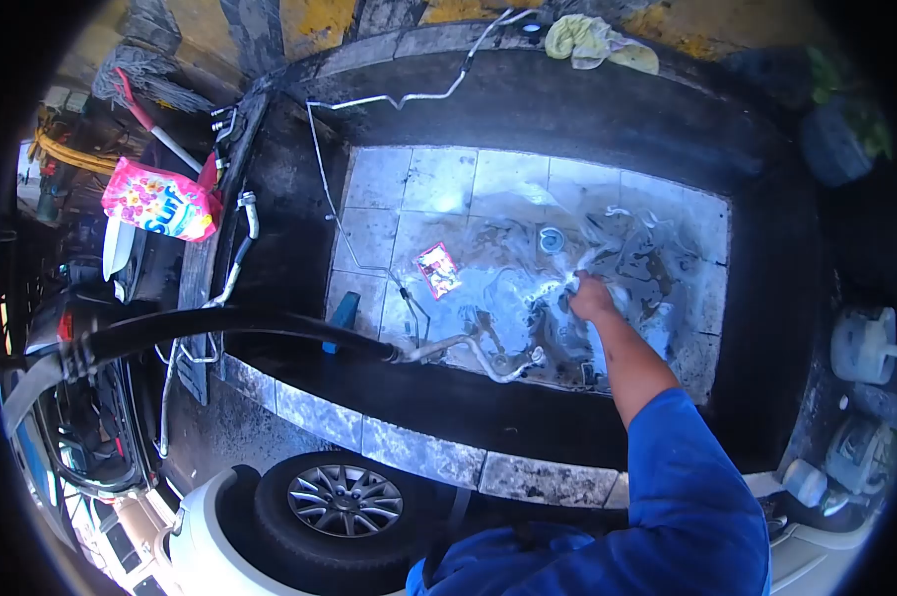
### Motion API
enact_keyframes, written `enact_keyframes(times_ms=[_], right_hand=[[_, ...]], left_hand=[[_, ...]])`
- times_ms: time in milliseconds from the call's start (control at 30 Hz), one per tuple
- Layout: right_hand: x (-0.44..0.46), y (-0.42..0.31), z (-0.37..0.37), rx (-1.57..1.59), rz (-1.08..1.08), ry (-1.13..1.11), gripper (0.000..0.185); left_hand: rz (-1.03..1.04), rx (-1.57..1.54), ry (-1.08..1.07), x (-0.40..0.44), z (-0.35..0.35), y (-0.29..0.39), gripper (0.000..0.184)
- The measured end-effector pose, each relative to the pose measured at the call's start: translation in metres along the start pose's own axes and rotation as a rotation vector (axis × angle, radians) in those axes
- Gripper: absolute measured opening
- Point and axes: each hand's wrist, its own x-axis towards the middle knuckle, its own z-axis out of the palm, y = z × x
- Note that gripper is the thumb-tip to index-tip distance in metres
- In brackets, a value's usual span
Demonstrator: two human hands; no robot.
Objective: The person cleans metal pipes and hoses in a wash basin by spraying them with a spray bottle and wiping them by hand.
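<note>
My right hand reaches down into the tiled basin, its fingers curled closed. White glare and foam sit at the fingertips, so what they hold, if anything, cannot be made out. Sudsy grey water swirls around the hand over the tiles. Just beyond it lies a small round bluish thing, perhaps a drain or lid. A small red and white packet rests on the tiles to the left. Near the basin's front side a bent metal pipe joins a thick black hose. My left hand is out of view.
A pink Surf detergent bag stands left of the basin, near a mop. A yellowish cloth lies on the back ledge. Plastic containers line the right side. A car wheel is close at the front.
</note>
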Motion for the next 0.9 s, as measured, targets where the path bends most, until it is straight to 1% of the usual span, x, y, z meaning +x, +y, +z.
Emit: enact_keyframes(times_ms=[67, 133, 233, 333, 433, 533, 633, 667, 733, 767, 800, 900], right_hand=[[0.041, -0.021, 0.002, -0.029, -0.017, 0.04, 0.075], [0.079, -0.039, 0.009, -0.131, -0.074, 0.122, 0.074], [0.106, -0.066, 0.005, -0.237, -0.116, -0.002, 0.06], [0.135, -0.063, 0.019, -0.373, -0.202, 0.035, 0.058], [0.156, -0.053, 0.021, -0.271, -0.206, -0.001, 0.047], [0.148, -0.044, 0.03, -0.137, -0.148, 0.161, 0.038], [0.133, -0.015, 0.024, 0.32, -0.012, 0.382, 0.03], [0.122, -0.001, 0.02, 0.48, 0.101, 0.371, 0.028], [0.107, 0.048, 0.031, 0.469, 0.245, 0.342, 0.029], [0.102, 0.079, 0.037, 0.71, 0.331, 0.307, 0.028], [0.064, 0.077, 0.003, 0.936, 0.458, 0.297, 0.029], [0.018, 0.124, -0.068, 1.237, 0.347, 0.463, 0.034]], left_hand=[[-0.012, -0.18, -0.108, -0.055, 0.041, 0.024, 0.033], [-0.047, -0.337, -0.227, -0.109, 0.073, 0.049, 0.033], [-0.11, -0.511, -0.392, -0.177, 0.107, 0.08, 0.033], [-0.172, -0.633, -0.54, -0.227, 0.124, 0.104, 0.033], [-0.204, -0.725, -0.644, -0.252, 0.133, 0.121, 0.033], [-0.211, -0.788, -0.712, -0.264, 0.136, 0.129, 0.033], [-0.206, -0.841, -0.724, -0.264, 0.142, 0.137, 0.033], [-0.199, -0.864, -0.724, -0.263, 0.144, 0.139, 0.033], [-0.169, -0.931, -0.714, -0.253, 0.155, 0.152, 0.033], [-0.149, -0.958, -0.709, -0.247, 0.159, 0.16, 0.033], [-0.136, -0.996, -0.706, -0.244, 0.163, 0.166, 0.033], [-0.098, -1.069, -0.689, -0.227, 0.161, 0.181, 0.033]])
